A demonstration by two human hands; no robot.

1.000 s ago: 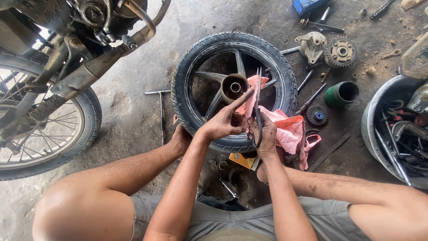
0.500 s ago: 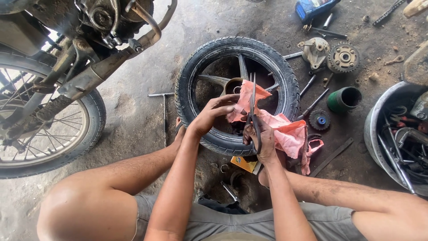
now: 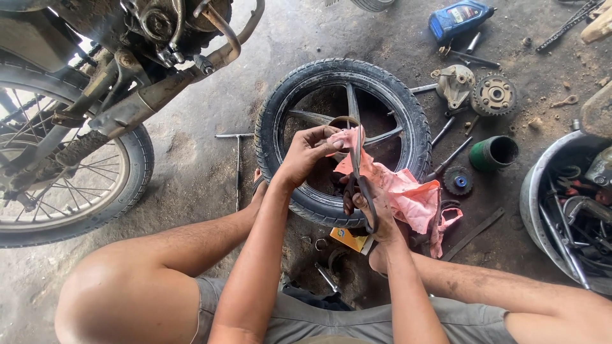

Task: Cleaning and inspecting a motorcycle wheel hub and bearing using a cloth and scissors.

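Note:
My left hand (image 3: 307,156) pinches the upper edge of a pink rag (image 3: 408,194) above the hub of a black motorcycle wheel (image 3: 398,108) lying flat on the floor. My right hand (image 3: 376,213) grips a pair of dark scissors (image 3: 358,172), blades pointing up into the rag. The rag drapes over the wheel's right rim. The hub is mostly hidden behind my hands and the cloth.
A motorcycle (image 3: 95,95) stands at left with its spoked wheel (image 3: 64,185). A T-handle wrench (image 3: 237,165) lies beside the tyre. At right are a blue oil bottle (image 3: 460,18), a sprocket (image 3: 494,95), a green cylinder (image 3: 494,154) and a metal basin of tools (image 3: 567,210).
My left hand has drawn the rag's edge up over the hub and the scissors have risen into the cloth. The wheel has not moved.

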